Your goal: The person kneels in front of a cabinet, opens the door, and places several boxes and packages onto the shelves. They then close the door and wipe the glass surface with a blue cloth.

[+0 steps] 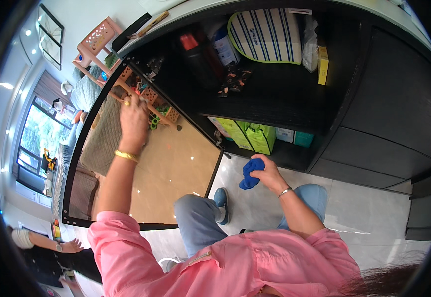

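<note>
My left hand (134, 120), with a gold ring and bangle, is at the upper part of an open cabinet door with a glass pane in a black frame (171, 174). Its fingers are bent; what they hold, if anything, cannot be made out. A crumpled blue cloth (251, 173) is bunched in my right hand (269, 174), in front of the lower shelf. Beside the door stands the black cabinet (274, 89), its inside in view. A striped bag (265, 37), a dark bottle with a red top (200, 55) and a yellow box (322, 65) are on its upper shelf.
Lime-green bags (258, 135) and a teal box (303, 139) fill part of the lower shelf. Through the glass show a quilted sofa (106, 130) and a pink toy rack. Another person's forearm (46, 241) reaches in at the lower left. My knees are near the door's lower edge.
</note>
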Available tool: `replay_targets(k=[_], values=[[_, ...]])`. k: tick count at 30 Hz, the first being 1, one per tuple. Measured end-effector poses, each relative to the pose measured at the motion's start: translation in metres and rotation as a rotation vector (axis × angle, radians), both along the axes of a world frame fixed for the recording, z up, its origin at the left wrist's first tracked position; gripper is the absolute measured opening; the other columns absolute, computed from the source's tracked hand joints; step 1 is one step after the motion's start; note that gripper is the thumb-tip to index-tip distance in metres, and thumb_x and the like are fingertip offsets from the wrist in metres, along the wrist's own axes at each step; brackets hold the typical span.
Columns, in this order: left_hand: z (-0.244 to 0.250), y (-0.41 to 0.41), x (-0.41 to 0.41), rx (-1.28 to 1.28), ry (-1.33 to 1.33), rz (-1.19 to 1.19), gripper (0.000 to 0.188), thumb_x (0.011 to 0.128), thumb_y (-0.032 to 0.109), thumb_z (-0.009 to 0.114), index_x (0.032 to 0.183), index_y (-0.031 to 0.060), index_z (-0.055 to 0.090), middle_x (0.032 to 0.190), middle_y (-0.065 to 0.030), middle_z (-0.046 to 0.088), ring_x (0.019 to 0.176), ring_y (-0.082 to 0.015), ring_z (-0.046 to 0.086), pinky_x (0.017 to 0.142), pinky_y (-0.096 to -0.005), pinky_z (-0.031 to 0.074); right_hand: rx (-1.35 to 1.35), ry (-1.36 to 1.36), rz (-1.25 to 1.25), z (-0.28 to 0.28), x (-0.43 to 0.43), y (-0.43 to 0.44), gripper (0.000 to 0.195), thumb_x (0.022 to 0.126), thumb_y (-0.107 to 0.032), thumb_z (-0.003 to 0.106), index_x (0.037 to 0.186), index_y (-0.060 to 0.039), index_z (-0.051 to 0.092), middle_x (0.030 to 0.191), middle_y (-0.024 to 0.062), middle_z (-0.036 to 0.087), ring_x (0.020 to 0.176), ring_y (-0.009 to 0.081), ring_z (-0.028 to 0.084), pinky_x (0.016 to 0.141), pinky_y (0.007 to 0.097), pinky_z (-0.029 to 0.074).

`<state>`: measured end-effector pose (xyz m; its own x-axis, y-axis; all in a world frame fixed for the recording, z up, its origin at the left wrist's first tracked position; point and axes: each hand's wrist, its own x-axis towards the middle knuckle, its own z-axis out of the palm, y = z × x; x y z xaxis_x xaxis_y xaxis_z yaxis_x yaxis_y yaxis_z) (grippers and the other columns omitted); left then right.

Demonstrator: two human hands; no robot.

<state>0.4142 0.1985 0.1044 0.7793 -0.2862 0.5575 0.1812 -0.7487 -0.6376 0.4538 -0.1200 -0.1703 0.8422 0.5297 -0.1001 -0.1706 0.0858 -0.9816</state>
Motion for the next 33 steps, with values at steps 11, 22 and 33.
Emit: replay_targets(k=[11, 22, 33], values=[[-0.114, -0.05, -0.118, -1.027, 0.139, 0.078, 0.015, 0.078, -0.006, 0.053, 0.087, 0.0009, 0.063, 0.086, -0.0127, 0.055, 0.072, -0.0295, 0.059, 0.065, -0.0348, 0.049, 0.025, -0.019, -0.04, 0.003, -0.001, -0.005, 0.048, 0.065, 0.003, 0.069, 0.111, -0.0038, 0.057, 0.092, 0.0052, 0.063, 0.084, 0.0137, 0.059, 0.075, 0.0282, 0.05], [-0.158, -0.053, -0.301, -2.056, -0.247, 0.643, 0.015, 0.079, 0.006, 0.053, 0.073, 0.0012, 0.066, 0.058, -0.0016, 0.055, 0.048, -0.0077, 0.046, 0.043, -0.0216, 0.034, 0.155, 0.07, -0.06, 0.012, -0.015, -0.005, 0.048, 0.065, 0.003, 0.07, 0.111, -0.0039, 0.058, 0.09, 0.0054, 0.063, 0.082, 0.0136, 0.06, 0.074, 0.0281, 0.05], [-0.136, -0.011, -0.364, -1.555, -0.58, 0.663, 0.066, 0.069, 0.032, 0.081, 0.113, -0.0072, 0.052, 0.076, -0.0062, 0.058, 0.066, -0.0118, 0.05, 0.059, -0.0244, 0.041, 0.205, 0.076, -0.005, 0.007, -0.018, -0.001, 0.05, 0.063, -0.002, 0.072, 0.112, -0.0042, 0.058, 0.093, 0.0054, 0.061, 0.084, 0.0149, 0.058, 0.077, 0.0288, 0.049]])
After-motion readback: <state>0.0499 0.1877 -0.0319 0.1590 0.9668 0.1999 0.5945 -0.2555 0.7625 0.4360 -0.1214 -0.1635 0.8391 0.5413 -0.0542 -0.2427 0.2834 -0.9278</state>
